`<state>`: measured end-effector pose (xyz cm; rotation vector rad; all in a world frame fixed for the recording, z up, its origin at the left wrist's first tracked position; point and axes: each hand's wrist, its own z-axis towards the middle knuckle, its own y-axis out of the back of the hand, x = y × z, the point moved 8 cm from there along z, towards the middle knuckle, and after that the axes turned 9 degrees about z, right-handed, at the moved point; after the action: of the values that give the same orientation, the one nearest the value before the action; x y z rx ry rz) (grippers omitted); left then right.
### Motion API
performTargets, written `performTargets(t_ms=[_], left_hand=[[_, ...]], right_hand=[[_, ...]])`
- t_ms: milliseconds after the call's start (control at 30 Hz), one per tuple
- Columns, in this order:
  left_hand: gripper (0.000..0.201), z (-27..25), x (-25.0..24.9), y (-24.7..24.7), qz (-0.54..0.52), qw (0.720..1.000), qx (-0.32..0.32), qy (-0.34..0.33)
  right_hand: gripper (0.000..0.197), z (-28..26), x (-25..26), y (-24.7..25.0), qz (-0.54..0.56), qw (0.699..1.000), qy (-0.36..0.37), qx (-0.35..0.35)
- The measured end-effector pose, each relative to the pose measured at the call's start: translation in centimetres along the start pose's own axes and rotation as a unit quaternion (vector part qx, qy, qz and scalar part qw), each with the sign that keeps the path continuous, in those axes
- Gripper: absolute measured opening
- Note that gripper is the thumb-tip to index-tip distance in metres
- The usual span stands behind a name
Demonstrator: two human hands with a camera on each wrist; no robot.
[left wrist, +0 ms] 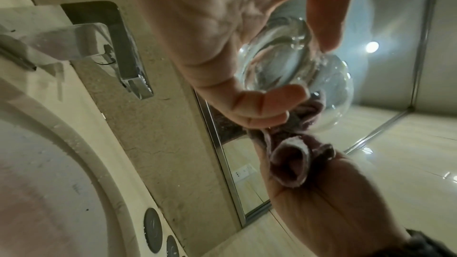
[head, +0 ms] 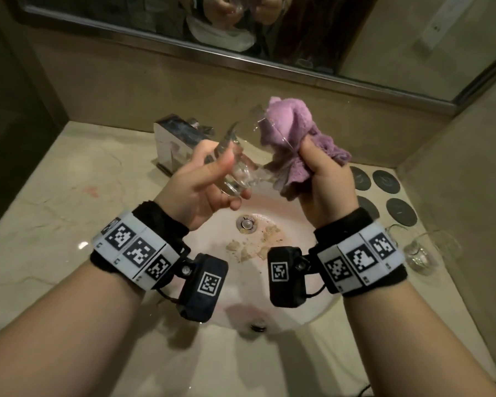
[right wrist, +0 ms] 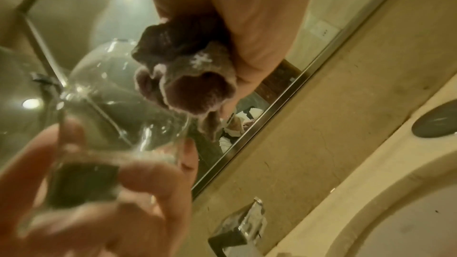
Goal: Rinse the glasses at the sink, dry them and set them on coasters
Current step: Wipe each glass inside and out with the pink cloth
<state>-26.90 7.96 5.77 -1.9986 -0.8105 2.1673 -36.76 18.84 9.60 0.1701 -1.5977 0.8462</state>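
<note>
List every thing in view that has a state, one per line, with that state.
Clear stemless glass: held tilted over the sink by left hand.
Purple fluffy cloth: bunched, gripped by right hand, pushed into the glass.
Chrome square faucet: no water running.
Second clear glass: on the counter, off the coasters.
Four dark round coasters: bare.

You stand in a bathroom, at a vanity: round pinkish sink (head: pixel 298 285) set in a beige marble counter (head: pixel 55 224), chrome faucet (head: pixel 175 144) behind the sink, metal-framed wall mirror (head: pixel 355 38) above the sink, tiled walls enclosing the counter on both sides.
</note>
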Motion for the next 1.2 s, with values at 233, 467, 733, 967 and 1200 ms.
performTargets(t_ms=[233,467,733,967,1200], left_hand=[[0.109,-1.4,0.9,-0.6,-0.11,0.988,0.102,0.038],[0.082,-2.0,0.0,-3.3,-0.111,0.98,0.162,0.02],[0.083,-1.8,1.7,-6.1,-0.073,0.995,0.062,0.01],[0.05,-1.4,3.6,-11.6,0.001,1.0,0.013,0.02],[0.083,-0.5,4.0,-17.1,0.029,0.998,0.055,-0.006]], right_hand=[[0.029,1.1,1.6,1.0,-0.178,0.982,-0.014,-0.066],[0.031,-0.2,0.9,-1.0,-0.243,0.968,-0.04,0.042],[0.099,-2.4,2.1,1.8,-0.136,0.972,-0.141,0.126],[0.078,-4.2,4.4,6.1,-0.177,0.959,-0.126,0.181],[0.064,-5.2,8.8,9.8,-0.215,0.964,-0.047,0.152]])
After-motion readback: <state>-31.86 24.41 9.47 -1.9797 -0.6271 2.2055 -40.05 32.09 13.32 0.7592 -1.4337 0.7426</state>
